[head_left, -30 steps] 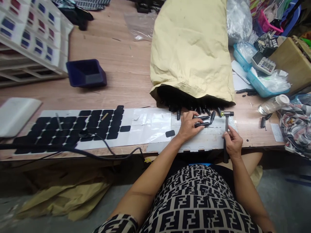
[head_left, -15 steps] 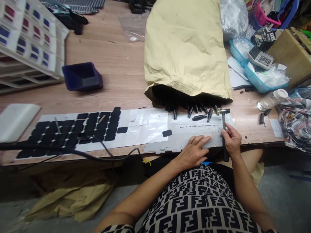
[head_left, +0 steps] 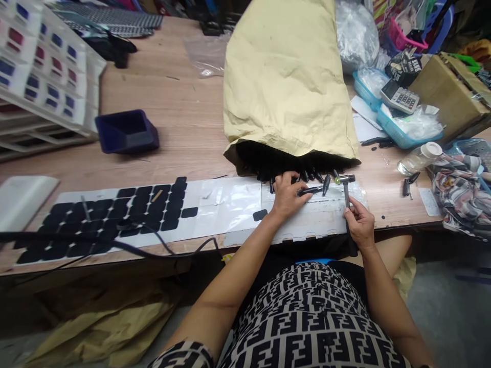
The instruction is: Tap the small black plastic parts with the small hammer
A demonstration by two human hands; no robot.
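Note:
My right hand (head_left: 360, 222) is closed round the dark handle of a small hammer (head_left: 347, 179), which stands roughly upright with its metal head at the top. Over the light work sheet (head_left: 318, 222), my left hand (head_left: 287, 197) has its thumb and a finger at the left end of a black pen-shaped piece (head_left: 315, 189). Another such black piece (head_left: 326, 185) lies just right of it. More of them stick out of the mouth of a big tan paper sack (head_left: 287, 82). My left fingers partly cover those at the sack's edge.
Rows of black rounded pads (head_left: 141, 204) lie on a white sheet at left, crossed by a black cable (head_left: 115, 243). A dark blue bin (head_left: 126, 132) stands behind. On the right are a clear bottle (head_left: 420, 158), blue baskets (head_left: 406, 135), a calculator (head_left: 401, 97) and crumpled cloth (head_left: 456, 191).
My left hand has moved up and left from the sheet's near edge to the black pieces by the sack. The right hand keeps its hold on the hammer. The view has shifted slightly.

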